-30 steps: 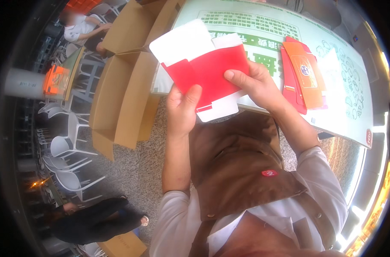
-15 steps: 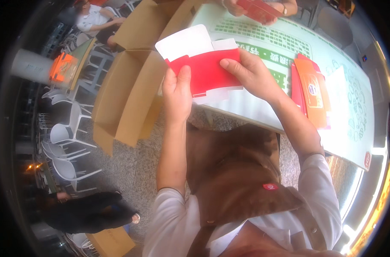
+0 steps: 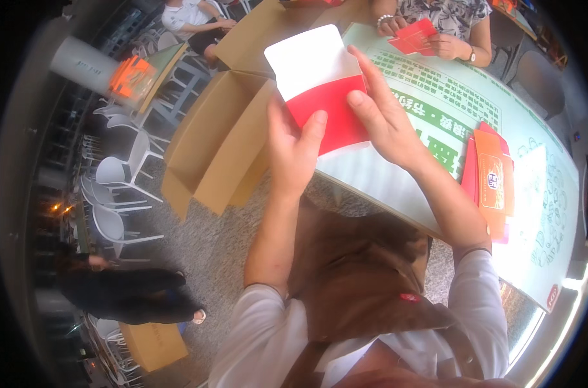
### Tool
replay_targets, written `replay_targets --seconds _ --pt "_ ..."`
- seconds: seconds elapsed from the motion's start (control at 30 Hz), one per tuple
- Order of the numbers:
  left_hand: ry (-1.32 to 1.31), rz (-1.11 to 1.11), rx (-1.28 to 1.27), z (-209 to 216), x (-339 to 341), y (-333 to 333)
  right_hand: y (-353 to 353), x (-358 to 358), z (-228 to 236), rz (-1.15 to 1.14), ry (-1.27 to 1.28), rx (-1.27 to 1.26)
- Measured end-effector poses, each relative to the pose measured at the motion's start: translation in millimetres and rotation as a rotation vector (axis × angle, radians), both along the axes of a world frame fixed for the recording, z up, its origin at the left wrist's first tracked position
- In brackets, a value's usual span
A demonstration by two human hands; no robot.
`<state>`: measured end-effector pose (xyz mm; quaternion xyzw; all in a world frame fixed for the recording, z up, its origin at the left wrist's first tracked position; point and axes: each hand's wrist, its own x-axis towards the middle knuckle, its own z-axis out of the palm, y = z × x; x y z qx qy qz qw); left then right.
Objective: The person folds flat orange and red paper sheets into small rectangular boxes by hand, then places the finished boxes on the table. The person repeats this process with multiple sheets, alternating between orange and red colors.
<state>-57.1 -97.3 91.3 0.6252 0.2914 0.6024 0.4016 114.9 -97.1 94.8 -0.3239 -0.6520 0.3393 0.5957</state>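
Both hands hold a red and white folded card envelope above the surface edge.

The left hand grips the red and white envelope from its lower left, thumb pressed on the red face; the right hand clasps its right side, fingers spread over it. Beneath lies the pale surface with green print, a stack of orange-red packets to the right. An open cardboard box stands to the left. Across the surface, another person's hands hold a red piece.

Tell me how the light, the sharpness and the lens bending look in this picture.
Head view: daylight is even on the red and white card held by both hands; strong glare at the lower right rim washes out the table edge; the table edge and the cardboard box curve toward the rim; the white chairs look soft.
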Motion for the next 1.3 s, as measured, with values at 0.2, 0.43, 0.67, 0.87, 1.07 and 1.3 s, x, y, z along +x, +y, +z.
replay_targets --seconds 0.2,0.43,0.67,0.87,1.07,1.3 --pt "-0.052 0.031 0.19 1.8 1.0 -13.9 -18.1 9.4 17.3 0.094 0.083 -0.037" --pt "-0.05 0.042 0.329 -0.1 -2.5 -22.9 -23.6 6.5 15.8 0.138 0.149 0.032" --pt "-0.005 0.086 0.315 2.5 -7.5 -31.8 -28.6 3.5 15.3 0.039 0.039 0.17" --pt "0.125 0.202 0.365 0.0 -7.8 -43.8 -25.4 7.6 14.3 -0.059 -0.025 0.25" --pt "0.116 0.176 0.345 -0.1 -8.5 -47.9 -21.4 11.3 14.0 -0.057 -0.056 0.331" --pt "0.13 0.203 0.353 -0.2 -10.0 -45.4 -23.4 15.1 21.9 -0.049 -0.16 0.387"
